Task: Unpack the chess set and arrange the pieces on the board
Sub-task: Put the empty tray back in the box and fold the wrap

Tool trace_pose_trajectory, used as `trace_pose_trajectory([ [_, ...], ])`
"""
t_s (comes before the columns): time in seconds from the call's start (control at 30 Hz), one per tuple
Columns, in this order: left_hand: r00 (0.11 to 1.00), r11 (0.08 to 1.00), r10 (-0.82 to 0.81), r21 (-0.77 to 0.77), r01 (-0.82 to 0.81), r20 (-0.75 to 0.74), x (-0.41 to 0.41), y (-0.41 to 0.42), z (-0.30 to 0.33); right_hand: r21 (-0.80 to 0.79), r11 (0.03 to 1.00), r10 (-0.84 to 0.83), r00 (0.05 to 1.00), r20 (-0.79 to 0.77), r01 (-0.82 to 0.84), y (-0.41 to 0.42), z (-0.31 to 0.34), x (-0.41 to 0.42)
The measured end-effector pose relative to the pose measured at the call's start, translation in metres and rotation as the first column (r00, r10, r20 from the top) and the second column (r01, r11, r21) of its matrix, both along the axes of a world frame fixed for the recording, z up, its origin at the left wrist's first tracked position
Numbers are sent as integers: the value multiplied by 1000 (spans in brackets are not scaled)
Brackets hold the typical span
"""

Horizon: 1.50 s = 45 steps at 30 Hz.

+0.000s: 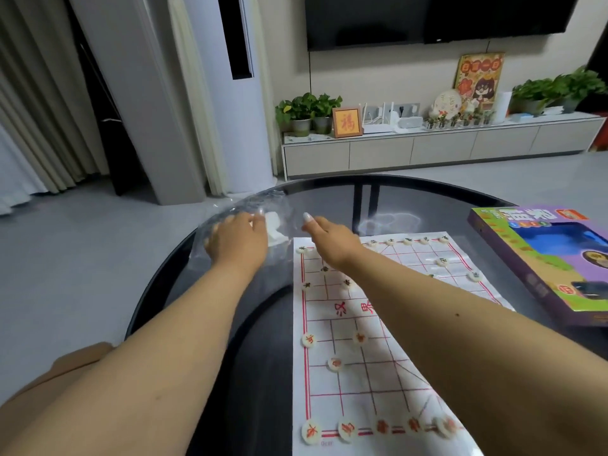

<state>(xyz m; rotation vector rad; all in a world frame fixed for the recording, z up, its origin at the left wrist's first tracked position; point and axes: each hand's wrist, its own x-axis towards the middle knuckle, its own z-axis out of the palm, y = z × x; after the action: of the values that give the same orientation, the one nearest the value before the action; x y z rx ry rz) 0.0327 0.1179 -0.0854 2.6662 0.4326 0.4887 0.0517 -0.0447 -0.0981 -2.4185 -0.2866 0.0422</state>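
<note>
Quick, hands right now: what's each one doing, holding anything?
Left hand: on the clear plastic bag, fingers curled at it; looks like it grips the bag.
Right hand: over the board's far edge; grip cannot be told.

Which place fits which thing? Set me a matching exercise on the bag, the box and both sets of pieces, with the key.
Things:
1. clear plastic bag
2. purple box
3. red-lettered pieces
4. dark-lettered pieces

Places:
A. far rows of the board
B. right side of the table
C. at the left hand, left of the board
D. near rows of the board

Pairs: 1-C, 2-B, 3-D, 4-A
</note>
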Motion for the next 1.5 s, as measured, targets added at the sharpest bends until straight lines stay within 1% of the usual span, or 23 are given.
trace_pose_trajectory([
  [0.07,978,980,192,-31,-195,-79,6,30,0,48,999,23,996,-90,-18,20,-1,3],
  [0.13,935,950,274,-89,-300,-223,16,61,-6,67,997,39,986,-160,-28,37,1,7],
  [0.2,923,923,238,-227,-312,-303,27,88,-15,89,995,51,977,-207,-33,50,5,9],
  [0.27,947,844,195,-448,-295,-256,29,102,-23,112,994,31,974,-226,-5,58,7,11],
  [0.33,963,773,182,-576,-266,-201,31,109,-25,145,989,3,977,-215,29,63,7,13],
  [0.4,967,695,154,-674,-251,-201,33,113,-23,210,976,-10,978,-209,55,65,7,12],
  [0.43,969,641,133,-728,-243,-206,35,113,-20,243,968,-17,979,-203,67,64,8,12],
  [0.5,974,486,123,-844,-227,-191,39,114,-10,315,944,-42,984,-175,96,63,11,10],
  [0.53,979,396,125,-896,-199,-162,38,114,-2,348,930,-66,985,-157,118,61,13,9],
  [0.6,984,179,145,-976,-126,-100,30,109,15,420,887,-134,977,-169,194,58,14,11],
  [0.63,984,67,163,-994,-83,-71,24,107,25,456,856,-166,965,-201,242,57,14,11],
  [0.7,981,-117,192,-993,8,-15,8,105,40,490,795,-231,925,-300,358,57,17,10],
  [0.77,973,-257,227,-962,96,36,-6,104,49,499,744,-250,878,-408,444,57,21,7],
  [0.83,960,-360,270,-918,167,69,-22,106,53,559,668,-176,835,-522,490,57,24,-2],
  [0.93,946,-474,305,-844,252,112,-55,107,59,658,499,54,737,-673,564,61,30,-18],
  [0.97,944,-498,302,-823,275,132,-68,106,60,690,418,148,705,-693,591,63,32,-25],
  [1.03,952,-499,259,-822,276,162,-96,109,60,745,276,269,696,-666,607,70,32,-34],
  [1.1,966,-451,187,-858,244,176,-120,119,54,780,239,298,721,-626,578,79,30,-43],
  [1.2,989,-342,-11,-930,133,145,-150,138,39,803,312,326,737,-593,508,89,24,-60],
  [1.3,985,-241,-141,-969,62,98,-172,150,29,802,378,308,755,-580,462,92,19,-76],
  [1.37,980,-186,-191,-982,19,55,-176,158,23,801,394,301,760,-575,450,91,17,-87],
  [1.43,976,-163,-217,-986,-26,10,-172,164,19,803,410,329,751,-573,433,88,14,-96],
  [1.5,984,-133,-169,-989,-70,-47,-165,165,15,791,460,330,750,-574,403,85,13,-101],
])
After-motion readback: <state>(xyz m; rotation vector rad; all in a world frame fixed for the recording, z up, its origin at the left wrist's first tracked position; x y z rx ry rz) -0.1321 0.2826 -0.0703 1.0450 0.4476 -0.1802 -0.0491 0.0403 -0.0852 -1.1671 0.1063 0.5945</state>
